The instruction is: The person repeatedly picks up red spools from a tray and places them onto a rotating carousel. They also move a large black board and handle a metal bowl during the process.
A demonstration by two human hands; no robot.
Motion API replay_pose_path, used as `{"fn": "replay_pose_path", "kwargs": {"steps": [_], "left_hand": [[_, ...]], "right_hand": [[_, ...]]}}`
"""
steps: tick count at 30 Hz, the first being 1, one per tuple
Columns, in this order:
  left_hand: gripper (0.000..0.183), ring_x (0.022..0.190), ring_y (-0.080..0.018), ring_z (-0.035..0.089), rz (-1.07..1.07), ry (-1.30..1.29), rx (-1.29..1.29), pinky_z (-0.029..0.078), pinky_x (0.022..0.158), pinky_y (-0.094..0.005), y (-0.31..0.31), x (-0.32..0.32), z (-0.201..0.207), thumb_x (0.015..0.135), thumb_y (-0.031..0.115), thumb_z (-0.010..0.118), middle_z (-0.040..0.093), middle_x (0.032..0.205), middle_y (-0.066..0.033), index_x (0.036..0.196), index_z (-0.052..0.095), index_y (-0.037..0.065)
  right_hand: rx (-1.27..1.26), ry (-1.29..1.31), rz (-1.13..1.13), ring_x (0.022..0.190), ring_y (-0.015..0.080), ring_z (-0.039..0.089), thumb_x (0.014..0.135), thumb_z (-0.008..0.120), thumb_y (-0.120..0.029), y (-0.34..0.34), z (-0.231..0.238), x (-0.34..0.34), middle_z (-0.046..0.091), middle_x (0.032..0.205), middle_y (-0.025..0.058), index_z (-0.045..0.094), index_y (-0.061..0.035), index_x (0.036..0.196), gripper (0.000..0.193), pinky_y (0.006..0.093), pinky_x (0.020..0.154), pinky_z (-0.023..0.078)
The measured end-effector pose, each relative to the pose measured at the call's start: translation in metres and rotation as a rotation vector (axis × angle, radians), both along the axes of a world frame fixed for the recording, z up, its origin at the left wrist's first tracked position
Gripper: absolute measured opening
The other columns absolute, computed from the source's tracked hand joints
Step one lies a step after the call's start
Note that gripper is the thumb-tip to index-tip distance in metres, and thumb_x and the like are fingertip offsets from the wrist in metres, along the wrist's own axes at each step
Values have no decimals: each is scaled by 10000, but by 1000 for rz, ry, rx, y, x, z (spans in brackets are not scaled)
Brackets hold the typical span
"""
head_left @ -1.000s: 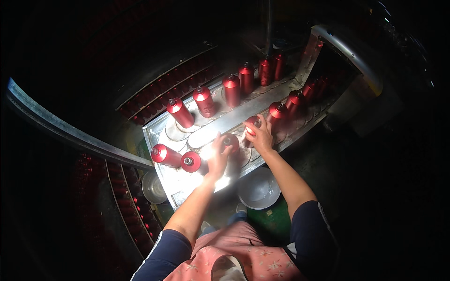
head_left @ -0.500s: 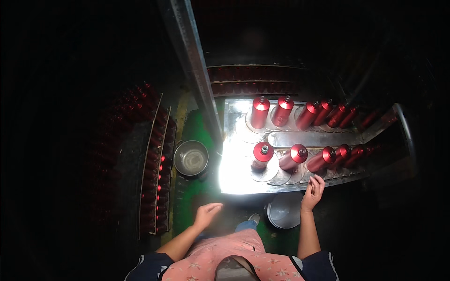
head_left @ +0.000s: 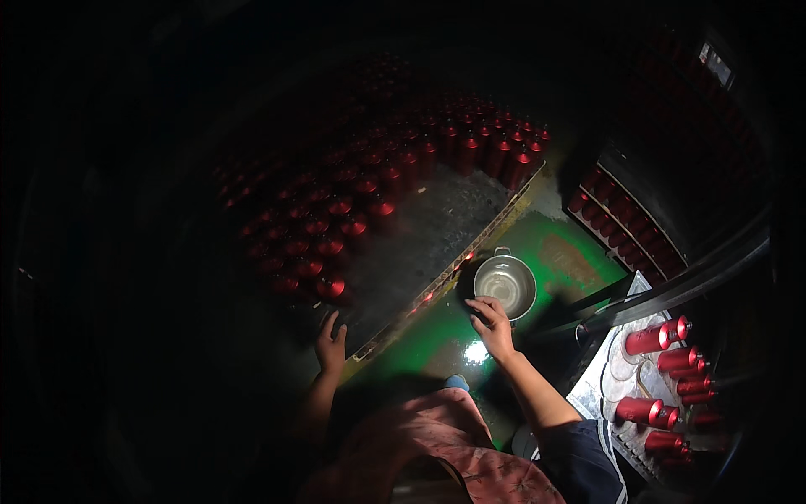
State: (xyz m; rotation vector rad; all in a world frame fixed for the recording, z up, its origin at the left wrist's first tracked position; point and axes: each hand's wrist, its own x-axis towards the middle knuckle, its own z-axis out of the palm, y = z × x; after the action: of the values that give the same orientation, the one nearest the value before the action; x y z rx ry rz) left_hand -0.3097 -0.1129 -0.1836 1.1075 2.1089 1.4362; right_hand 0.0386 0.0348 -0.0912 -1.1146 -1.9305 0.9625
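Note:
My left hand (head_left: 332,344) is raised with fingers apart and nothing in it. Nearest to it are the closest of many red metal bottles (head_left: 330,287) with shiny shoulders, standing upright in rows on a dark flat surface (head_left: 403,239). My right hand (head_left: 493,324) is open too, its fingers bent and spread, with nothing in them. It overlaps the near edge of a round metal pot (head_left: 532,287) on the floor; whether it touches the pot I cannot tell.
A bright metal conveyor table (head_left: 594,380) at the right carries several red bottles (head_left: 648,339). A dark bar (head_left: 688,281) crosses above it. Stacked tiers of red bottles (head_left: 617,214) stand at the upper right. A raised edge (head_left: 453,277) borders the green floor (head_left: 550,248).
My view has turned left, from the lit conveyor table to the rows of bottles on the dark surface. My right hand has left the table's near edge and is now by the pot.

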Motion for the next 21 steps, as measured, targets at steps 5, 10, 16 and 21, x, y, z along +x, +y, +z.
{"fn": "replay_pose_path", "kwargs": {"steps": [5, 10, 16, 21], "left_hand": [[616, 1331, -417, 411, -26, 343, -328, 383, 1089, -504, 62, -49, -21, 796, 267, 783, 283, 1601, -118, 1372, 571, 324], [545, 1312, -485, 387, -10, 386, -215, 370, 1072, -537, 100, -65, -54, 814, 255, 765, 269, 1562, -245, 1334, 607, 294], [510, 1259, -437, 458, 166, 309, -71, 426, 1018, -507, 121, -64, -89, 715, 185, 840, 397, 1466, -246, 1197, 694, 265], [518, 1189, -409, 516, 96, 453, -203, 467, 979, -452, 123, -70, -61, 649, 140, 861, 471, 1407, -197, 1140, 716, 221]], "right_hand": [[145, -290, 240, 1273, 370, 468, 798, 722, -126, 136, -46, -146, 482, 1404, 156, 610, -229, 1337, 559, 431, 1066, 427], [248, -477, 282, 1351, 475, 324, 797, 728, -148, 238, -86, -275, 257, 1574, 190, 544, -326, 1391, 646, 498, 1115, 377], [356, -483, 309, 1366, 493, 293, 780, 765, -208, 295, -123, -327, 237, 1568, 216, 590, -352, 1335, 599, 519, 1116, 376], [240, -346, 237, 1293, 429, 399, 770, 768, -189, 288, -114, -292, 346, 1487, 182, 639, -337, 1282, 549, 484, 1064, 428]]}}
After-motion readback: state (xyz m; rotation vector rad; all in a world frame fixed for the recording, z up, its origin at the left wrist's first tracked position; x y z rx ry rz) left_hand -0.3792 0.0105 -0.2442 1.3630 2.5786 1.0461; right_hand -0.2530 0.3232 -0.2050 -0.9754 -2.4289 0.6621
